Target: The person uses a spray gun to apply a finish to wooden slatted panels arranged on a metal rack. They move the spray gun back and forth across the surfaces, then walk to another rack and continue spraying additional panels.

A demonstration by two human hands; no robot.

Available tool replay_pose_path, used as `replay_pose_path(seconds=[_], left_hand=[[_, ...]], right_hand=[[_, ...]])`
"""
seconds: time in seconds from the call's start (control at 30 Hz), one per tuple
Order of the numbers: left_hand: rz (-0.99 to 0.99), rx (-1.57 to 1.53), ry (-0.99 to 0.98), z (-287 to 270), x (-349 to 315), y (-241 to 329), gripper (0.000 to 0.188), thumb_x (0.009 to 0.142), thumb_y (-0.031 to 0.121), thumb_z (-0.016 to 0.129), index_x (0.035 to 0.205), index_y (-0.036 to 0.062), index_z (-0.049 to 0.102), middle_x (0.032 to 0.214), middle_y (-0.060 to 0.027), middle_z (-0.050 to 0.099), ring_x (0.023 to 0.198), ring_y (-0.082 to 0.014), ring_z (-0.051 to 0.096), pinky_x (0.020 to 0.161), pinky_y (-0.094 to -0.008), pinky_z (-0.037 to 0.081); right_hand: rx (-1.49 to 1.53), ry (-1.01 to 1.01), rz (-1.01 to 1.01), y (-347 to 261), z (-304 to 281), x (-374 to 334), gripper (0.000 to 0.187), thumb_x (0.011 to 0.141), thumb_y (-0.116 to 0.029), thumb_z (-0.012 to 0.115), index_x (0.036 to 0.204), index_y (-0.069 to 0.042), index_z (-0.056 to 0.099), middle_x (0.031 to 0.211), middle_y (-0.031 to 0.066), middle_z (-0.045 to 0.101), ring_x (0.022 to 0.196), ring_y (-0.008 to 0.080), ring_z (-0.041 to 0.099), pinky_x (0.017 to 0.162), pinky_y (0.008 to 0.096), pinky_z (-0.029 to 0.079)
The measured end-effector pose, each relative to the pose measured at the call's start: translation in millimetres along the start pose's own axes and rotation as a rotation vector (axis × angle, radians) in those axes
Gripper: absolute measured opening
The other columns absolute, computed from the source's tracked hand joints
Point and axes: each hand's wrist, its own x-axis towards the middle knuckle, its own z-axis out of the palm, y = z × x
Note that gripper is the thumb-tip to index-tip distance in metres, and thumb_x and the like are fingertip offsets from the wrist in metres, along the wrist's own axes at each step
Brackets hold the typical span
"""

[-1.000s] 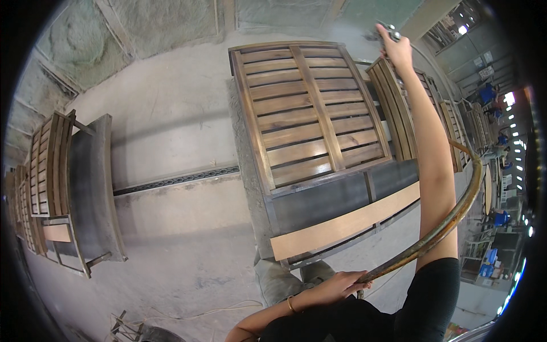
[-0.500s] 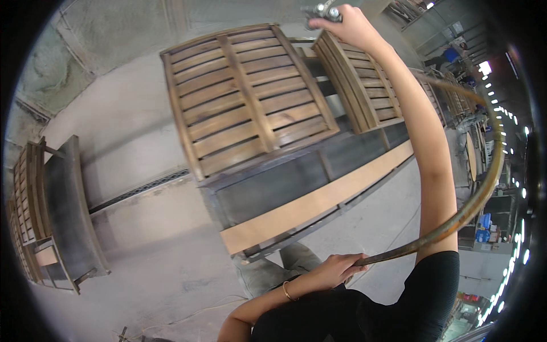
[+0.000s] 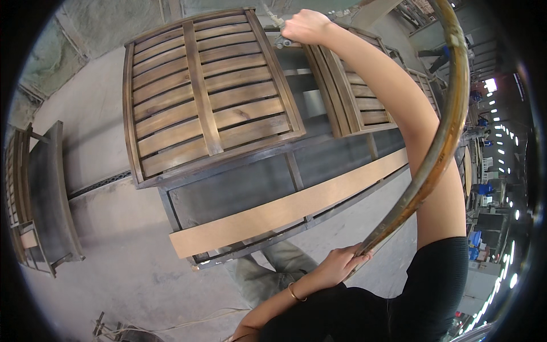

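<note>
My right arm reaches far forward, and my right hand (image 3: pixel 308 26) is closed around a silver spray gun (image 3: pixel 282 41), mostly hidden behind the fist. It is beyond the far right corner of a brown slatted wooden panel (image 3: pixel 196 85), which lies on a dark metal-framed table (image 3: pixel 293 171). Close to my body, my left hand (image 3: pixel 338 267) grips a stained hose (image 3: pixel 424 185). From there the hose arcs up in front of my right forearm and leaves the picture at the top.
More slatted panels (image 3: pixel 335 94) stand right of the first, partly behind my arm. A tan board (image 3: pixel 290 208) runs along the table's near edge. At far left is another dark table (image 3: pixel 44 176) with slatted panels. Thin cords (image 3: pixel 199 316) lie on the floor at lower left.
My right hand with the spray gun has moved left and turned so the fist hides most of the gun. The hose loop looms larger; the panel and table sit further left in view.
</note>
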Motion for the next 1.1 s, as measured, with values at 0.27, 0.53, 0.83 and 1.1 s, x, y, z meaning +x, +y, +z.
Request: replay_pose_path(seconds=[0.27, 0.53, 0.83, 1.1], left_hand=[[-0.035, 0.074, -0.042, 4.9, -9.7, 9.1, 0.022, 0.099, 0.021, 0.049, 0.110, 0.0063, 0.060, 0.090, -0.0105, 0.066, 0.082, -0.0250, 0.066, 0.076, -0.0341, 0.051], [0.089, 0.148, -0.057, 9.7, -53.5, 20.9, 0.023, 0.097, 0.023, 0.054, 0.111, 0.0056, 0.059, 0.097, -0.0088, 0.070, 0.085, -0.0267, 0.069, 0.076, -0.0357, 0.053], [0.147, 0.126, -0.065, 6.5, -80.1, 26.0, 0.035, 0.095, 0.027, 0.058, 0.120, 0.0036, 0.055, 0.099, -0.0189, 0.067, 0.079, -0.0363, 0.066, 0.069, -0.0399, 0.053], [0.200, 0.171, -0.068, 10.2, -74.9, 27.4, 0.032, 0.092, 0.017, 0.060, 0.122, 0.0073, 0.052, 0.106, -0.0151, 0.066, 0.085, -0.0356, 0.066, 0.072, -0.0412, 0.054]], right_hand=[[0.260, -0.081, -0.157, -33.6, -18.1, -55.3, 0.041, 0.068, -0.037, 0.080, 0.086, -0.003, 0.066, 0.083, 0.0126, 0.066, 0.084, 0.0348, 0.068, 0.069, 0.0423, 0.056], [0.565, -0.324, -0.126, -80.6, -34.9, -122.2, 0.048, 0.068, -0.041, 0.080, 0.090, 0.000, 0.064, 0.083, 0.0164, 0.065, 0.083, 0.0365, 0.066, 0.069, 0.0469, 0.053], [0.295, -0.087, 0.005, -34.0, -37.1, -72.6, 0.043, 0.071, -0.041, 0.076, 0.087, -0.003, 0.062, 0.084, 0.0132, 0.064, 0.083, 0.0349, 0.067, 0.068, 0.0441, 0.055], [0.039, 0.102, -0.034, -23.1, -45.8, -77.3, 0.016, 0.081, -0.022, 0.058, 0.074, -0.010, 0.067, 0.072, 0.0095, 0.068, 0.068, 0.0291, 0.069, 0.059, 0.0421, 0.056]])
